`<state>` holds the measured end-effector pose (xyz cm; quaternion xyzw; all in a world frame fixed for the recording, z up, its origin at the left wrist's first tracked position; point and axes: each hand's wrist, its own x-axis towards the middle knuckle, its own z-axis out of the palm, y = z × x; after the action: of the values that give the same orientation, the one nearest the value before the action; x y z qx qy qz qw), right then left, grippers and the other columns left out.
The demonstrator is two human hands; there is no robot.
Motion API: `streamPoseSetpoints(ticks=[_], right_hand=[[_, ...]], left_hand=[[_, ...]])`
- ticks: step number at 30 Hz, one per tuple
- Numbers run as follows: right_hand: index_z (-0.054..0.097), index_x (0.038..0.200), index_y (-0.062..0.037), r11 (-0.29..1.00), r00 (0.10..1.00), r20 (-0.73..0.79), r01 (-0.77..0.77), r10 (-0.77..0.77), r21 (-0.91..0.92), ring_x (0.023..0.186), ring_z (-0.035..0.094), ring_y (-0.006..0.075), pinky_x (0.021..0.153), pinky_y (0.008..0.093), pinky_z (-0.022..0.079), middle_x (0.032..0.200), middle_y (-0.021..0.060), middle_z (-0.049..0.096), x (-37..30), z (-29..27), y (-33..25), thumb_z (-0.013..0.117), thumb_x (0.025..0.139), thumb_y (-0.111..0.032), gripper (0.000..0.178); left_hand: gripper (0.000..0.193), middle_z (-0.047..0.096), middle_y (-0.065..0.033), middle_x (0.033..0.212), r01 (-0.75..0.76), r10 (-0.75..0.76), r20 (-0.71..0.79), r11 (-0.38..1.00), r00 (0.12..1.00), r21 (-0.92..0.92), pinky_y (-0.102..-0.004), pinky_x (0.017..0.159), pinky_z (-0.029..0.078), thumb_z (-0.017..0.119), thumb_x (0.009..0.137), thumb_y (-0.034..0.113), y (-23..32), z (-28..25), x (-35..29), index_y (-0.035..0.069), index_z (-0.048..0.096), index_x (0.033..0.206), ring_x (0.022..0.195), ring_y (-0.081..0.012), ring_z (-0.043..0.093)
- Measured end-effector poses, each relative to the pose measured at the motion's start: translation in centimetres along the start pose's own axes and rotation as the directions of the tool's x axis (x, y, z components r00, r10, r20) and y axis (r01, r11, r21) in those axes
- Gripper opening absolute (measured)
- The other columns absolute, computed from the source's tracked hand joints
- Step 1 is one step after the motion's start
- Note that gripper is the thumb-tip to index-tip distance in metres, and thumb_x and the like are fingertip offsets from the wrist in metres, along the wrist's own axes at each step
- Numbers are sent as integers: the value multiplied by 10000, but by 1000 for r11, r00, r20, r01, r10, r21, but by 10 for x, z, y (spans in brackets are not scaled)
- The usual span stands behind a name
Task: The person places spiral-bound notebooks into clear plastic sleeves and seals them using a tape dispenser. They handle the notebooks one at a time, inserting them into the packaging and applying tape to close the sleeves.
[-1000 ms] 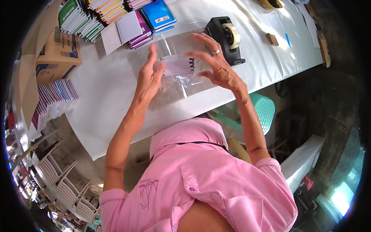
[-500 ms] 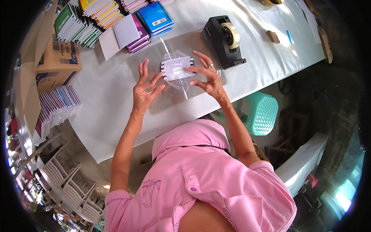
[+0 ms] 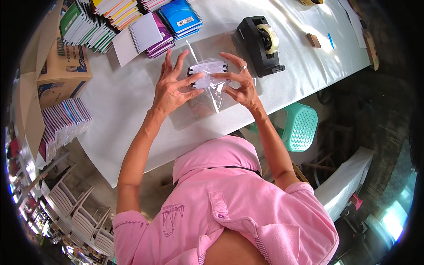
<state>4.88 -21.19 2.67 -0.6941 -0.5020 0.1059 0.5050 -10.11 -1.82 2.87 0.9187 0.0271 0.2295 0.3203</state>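
Note:
My left hand (image 3: 170, 86) and my right hand (image 3: 240, 81) hold a small stack of white notebooks (image 3: 207, 73) wrapped in a clear plastic bag (image 3: 212, 95), lifted just above the white table (image 3: 123, 101). Fingers of both hands press on the pack from either side; the loose end of the bag hangs down toward me. A ring shows on my right hand.
A black tape dispenser (image 3: 263, 39) stands right of my hands. Stacks of coloured spiral notebooks (image 3: 132, 22) line the far edge, more notebooks (image 3: 64, 121) and a cardboard box (image 3: 59, 70) lie at left. A teal plastic stool (image 3: 300, 128) stands beside the table.
Both hands have drawn closer together around the bagged pack, and the pack has turned so the notebooks lie flatter between my fingers.

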Motion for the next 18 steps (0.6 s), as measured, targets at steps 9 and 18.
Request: streamPoseSetpoints(ticks=[9, 18], right_hand=[[718, 969, -113, 957, 996, -93, 27, -1, 287, 1318, 392, 325, 1095, 501, 297, 1407, 157, 443, 21, -24, -25, 820, 696, -394, 405], [729, 1073, -186, 980, 991, -24, -125, 131, 157, 1323, 402, 307, 1076, 499, 341, 1425, 112, 435, -15, 4, 10, 825, 674, -283, 421]], left_hand=[[510, 337, -75, 1531, 5, -6, -78, 1000, 997, -9, -539, 1098, 319, 846, 648, 265, 5, 7, -4, 325, 711, 1136, 1419, -431, 215], [430, 354, -128, 1520, 65, -122, -193, 958, 974, -281, -533, 1110, 278, 782, 764, 339, 23, 4, -7, 188, 709, 1160, 1427, -445, 192]])
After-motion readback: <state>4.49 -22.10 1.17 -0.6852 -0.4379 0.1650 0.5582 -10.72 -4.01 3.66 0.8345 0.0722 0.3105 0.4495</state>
